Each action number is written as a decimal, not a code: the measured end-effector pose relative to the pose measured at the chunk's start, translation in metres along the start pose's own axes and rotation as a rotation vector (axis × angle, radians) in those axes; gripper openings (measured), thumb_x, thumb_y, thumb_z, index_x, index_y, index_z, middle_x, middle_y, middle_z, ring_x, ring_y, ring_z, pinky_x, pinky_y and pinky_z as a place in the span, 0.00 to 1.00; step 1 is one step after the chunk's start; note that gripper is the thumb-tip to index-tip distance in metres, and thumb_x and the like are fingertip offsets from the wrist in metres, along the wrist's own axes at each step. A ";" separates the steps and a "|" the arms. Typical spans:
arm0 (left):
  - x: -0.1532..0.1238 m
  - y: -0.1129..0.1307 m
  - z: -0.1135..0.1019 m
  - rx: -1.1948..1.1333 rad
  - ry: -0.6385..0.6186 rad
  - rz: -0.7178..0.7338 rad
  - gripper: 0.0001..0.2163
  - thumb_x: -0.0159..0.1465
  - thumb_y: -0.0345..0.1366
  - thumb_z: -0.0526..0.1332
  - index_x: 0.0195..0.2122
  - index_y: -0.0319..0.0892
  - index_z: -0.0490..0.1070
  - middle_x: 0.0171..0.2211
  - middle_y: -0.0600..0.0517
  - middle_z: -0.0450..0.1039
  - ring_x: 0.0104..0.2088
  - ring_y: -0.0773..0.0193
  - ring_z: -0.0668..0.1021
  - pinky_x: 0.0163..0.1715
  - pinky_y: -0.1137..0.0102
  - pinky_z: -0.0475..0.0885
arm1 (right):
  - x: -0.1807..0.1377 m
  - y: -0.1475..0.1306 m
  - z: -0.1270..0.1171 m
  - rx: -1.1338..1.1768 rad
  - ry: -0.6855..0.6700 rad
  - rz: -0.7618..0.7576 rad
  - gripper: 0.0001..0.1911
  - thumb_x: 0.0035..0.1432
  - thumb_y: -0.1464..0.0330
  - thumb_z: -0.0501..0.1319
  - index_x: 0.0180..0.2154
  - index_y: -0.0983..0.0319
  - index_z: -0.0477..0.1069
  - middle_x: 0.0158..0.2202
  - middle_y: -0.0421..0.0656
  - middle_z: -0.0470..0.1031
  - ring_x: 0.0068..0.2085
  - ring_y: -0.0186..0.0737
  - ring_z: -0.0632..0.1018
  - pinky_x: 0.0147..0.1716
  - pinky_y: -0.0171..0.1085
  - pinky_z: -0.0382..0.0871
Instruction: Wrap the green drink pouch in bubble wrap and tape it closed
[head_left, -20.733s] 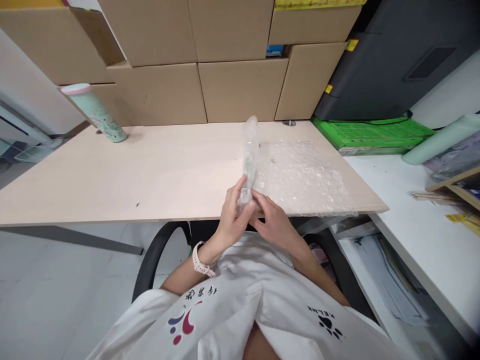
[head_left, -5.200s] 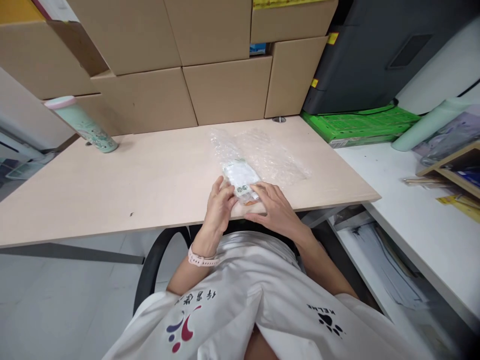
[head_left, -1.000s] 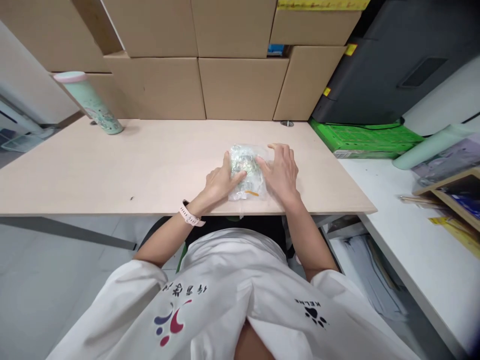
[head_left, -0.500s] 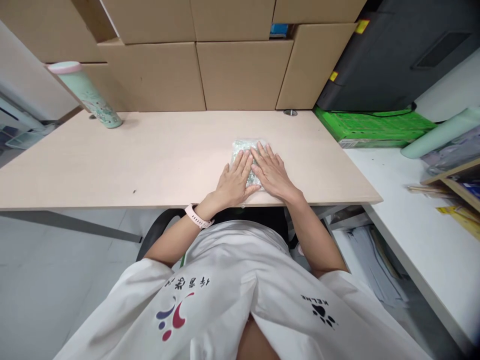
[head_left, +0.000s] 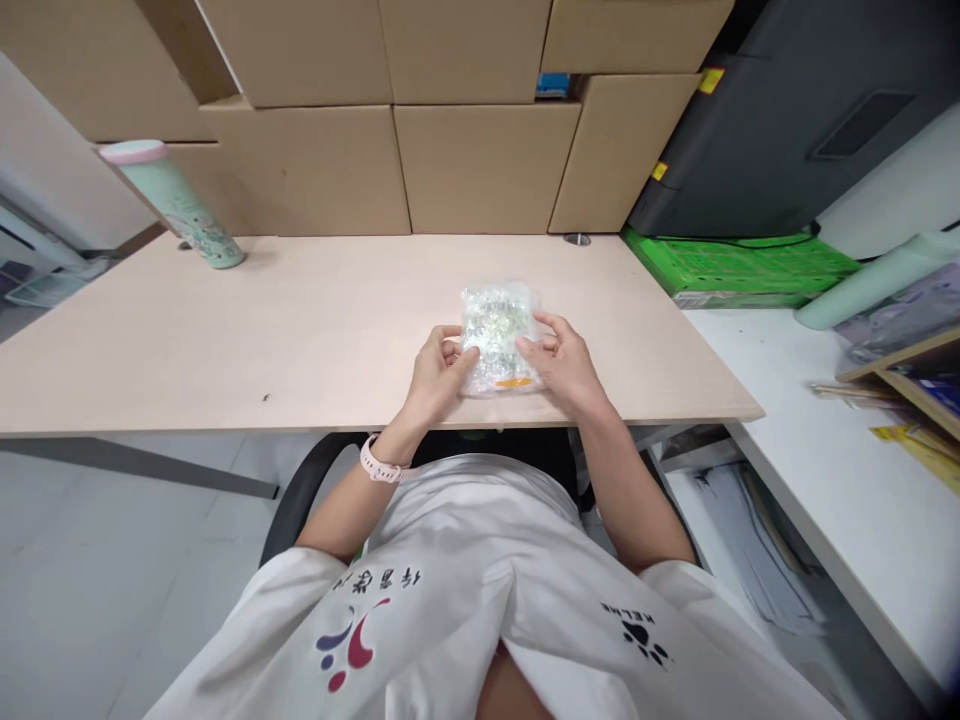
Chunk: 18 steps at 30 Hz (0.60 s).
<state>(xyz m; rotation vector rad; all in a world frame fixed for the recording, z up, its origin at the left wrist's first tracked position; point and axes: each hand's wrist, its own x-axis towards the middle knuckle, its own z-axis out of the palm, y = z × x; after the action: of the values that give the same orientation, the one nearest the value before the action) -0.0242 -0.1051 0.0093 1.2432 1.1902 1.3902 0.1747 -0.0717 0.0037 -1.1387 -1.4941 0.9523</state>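
Holding small clear bubble-wrap bundle by both sides on pale wooden desk, left hand and right hand pinched onto it. Wrapping looks done; probably needs taping shut.

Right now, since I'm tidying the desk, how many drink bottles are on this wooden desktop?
1. The mint-green bottle with a pink lid leans in the view at the desk's far left corner, against the cardboard boxes. Others may be hidden outside the view.
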 end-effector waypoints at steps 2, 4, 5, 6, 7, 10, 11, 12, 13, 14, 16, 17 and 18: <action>-0.002 0.006 0.005 -0.060 0.003 0.042 0.20 0.58 0.36 0.70 0.49 0.44 0.68 0.29 0.57 0.73 0.29 0.69 0.75 0.32 0.75 0.70 | -0.003 -0.017 -0.001 -0.031 0.008 -0.130 0.38 0.58 0.50 0.66 0.65 0.57 0.61 0.37 0.43 0.81 0.38 0.45 0.81 0.38 0.46 0.78; -0.005 0.015 0.010 -0.144 0.054 0.034 0.20 0.57 0.37 0.71 0.49 0.44 0.70 0.41 0.50 0.78 0.41 0.64 0.78 0.39 0.72 0.73 | -0.008 -0.039 -0.003 -0.137 0.060 -0.284 0.36 0.61 0.52 0.63 0.67 0.54 0.59 0.45 0.44 0.81 0.44 0.47 0.82 0.43 0.45 0.77; -0.007 0.020 0.012 -0.208 0.091 0.006 0.19 0.57 0.38 0.71 0.49 0.44 0.71 0.49 0.48 0.76 0.47 0.61 0.78 0.43 0.70 0.74 | -0.010 -0.051 -0.004 -0.217 0.094 -0.349 0.34 0.63 0.53 0.62 0.67 0.53 0.60 0.49 0.44 0.81 0.47 0.47 0.81 0.45 0.44 0.77; -0.009 0.024 0.013 -0.287 0.126 -0.029 0.18 0.59 0.40 0.70 0.49 0.45 0.72 0.55 0.46 0.73 0.53 0.59 0.76 0.46 0.68 0.75 | -0.011 -0.062 -0.004 -0.316 0.122 -0.402 0.29 0.65 0.54 0.60 0.66 0.52 0.63 0.52 0.44 0.80 0.50 0.47 0.81 0.46 0.43 0.76; -0.010 0.029 0.014 -0.370 0.154 -0.064 0.17 0.61 0.42 0.68 0.49 0.45 0.72 0.59 0.46 0.70 0.56 0.57 0.74 0.47 0.67 0.76 | -0.012 -0.071 -0.004 -0.425 0.141 -0.438 0.25 0.67 0.56 0.58 0.63 0.52 0.66 0.53 0.43 0.79 0.51 0.47 0.81 0.47 0.42 0.75; -0.012 0.035 0.011 -0.569 0.173 -0.151 0.14 0.69 0.44 0.59 0.50 0.44 0.72 0.59 0.45 0.70 0.56 0.56 0.75 0.46 0.68 0.78 | -0.009 -0.085 0.001 -0.730 0.137 -0.422 0.18 0.70 0.60 0.53 0.56 0.54 0.75 0.45 0.44 0.83 0.44 0.46 0.82 0.42 0.40 0.72; -0.011 0.033 0.008 -0.593 0.171 -0.184 0.14 0.70 0.44 0.56 0.50 0.43 0.72 0.58 0.44 0.71 0.55 0.57 0.76 0.44 0.69 0.78 | -0.006 -0.085 0.003 -0.797 0.126 -0.390 0.18 0.71 0.61 0.53 0.53 0.55 0.77 0.39 0.44 0.83 0.41 0.46 0.82 0.39 0.39 0.71; -0.008 0.030 0.005 -0.590 0.169 -0.218 0.16 0.71 0.45 0.53 0.51 0.42 0.71 0.58 0.43 0.71 0.54 0.58 0.77 0.42 0.70 0.79 | -0.003 -0.083 0.006 -0.835 0.112 -0.359 0.17 0.71 0.62 0.53 0.51 0.56 0.78 0.34 0.44 0.82 0.37 0.46 0.82 0.37 0.39 0.69; -0.005 0.026 0.002 -0.555 0.166 -0.246 0.18 0.72 0.46 0.51 0.53 0.42 0.70 0.58 0.42 0.71 0.53 0.58 0.77 0.42 0.70 0.79 | 0.001 -0.079 0.009 -0.835 0.096 -0.337 0.17 0.71 0.62 0.53 0.48 0.56 0.79 0.30 0.43 0.81 0.35 0.45 0.81 0.35 0.39 0.68; 0.000 0.021 -0.001 -0.488 0.160 -0.258 0.20 0.72 0.49 0.49 0.56 0.43 0.69 0.59 0.42 0.70 0.53 0.58 0.77 0.42 0.69 0.80 | 0.005 -0.075 0.011 -0.791 0.082 -0.322 0.17 0.71 0.61 0.53 0.45 0.57 0.79 0.27 0.42 0.79 0.33 0.45 0.81 0.34 0.38 0.68; 0.012 0.009 -0.009 -0.296 0.149 -0.240 0.26 0.71 0.55 0.46 0.62 0.46 0.63 0.64 0.41 0.66 0.56 0.56 0.77 0.46 0.66 0.80 | 0.015 -0.065 0.012 -0.604 0.076 -0.295 0.18 0.71 0.58 0.52 0.40 0.58 0.78 0.28 0.41 0.77 0.31 0.42 0.80 0.31 0.37 0.68; 0.018 0.005 -0.012 -0.206 0.145 -0.223 0.29 0.71 0.58 0.44 0.65 0.48 0.60 0.66 0.41 0.62 0.58 0.55 0.75 0.49 0.64 0.79 | 0.021 -0.061 0.009 -0.489 0.091 -0.275 0.19 0.71 0.56 0.52 0.39 0.58 0.77 0.30 0.41 0.77 0.30 0.41 0.80 0.29 0.36 0.68; 0.024 0.001 -0.016 -0.136 0.148 -0.209 0.31 0.70 0.60 0.43 0.68 0.49 0.56 0.69 0.41 0.58 0.62 0.53 0.72 0.51 0.62 0.79 | 0.028 -0.057 0.005 -0.378 0.110 -0.259 0.20 0.71 0.54 0.51 0.40 0.59 0.75 0.32 0.42 0.77 0.29 0.40 0.79 0.27 0.36 0.67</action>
<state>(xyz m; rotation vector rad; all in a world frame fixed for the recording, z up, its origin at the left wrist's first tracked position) -0.0419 -0.0829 0.0131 0.9075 1.2650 1.4000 0.1570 -0.0589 0.0633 -1.2014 -1.7252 0.4340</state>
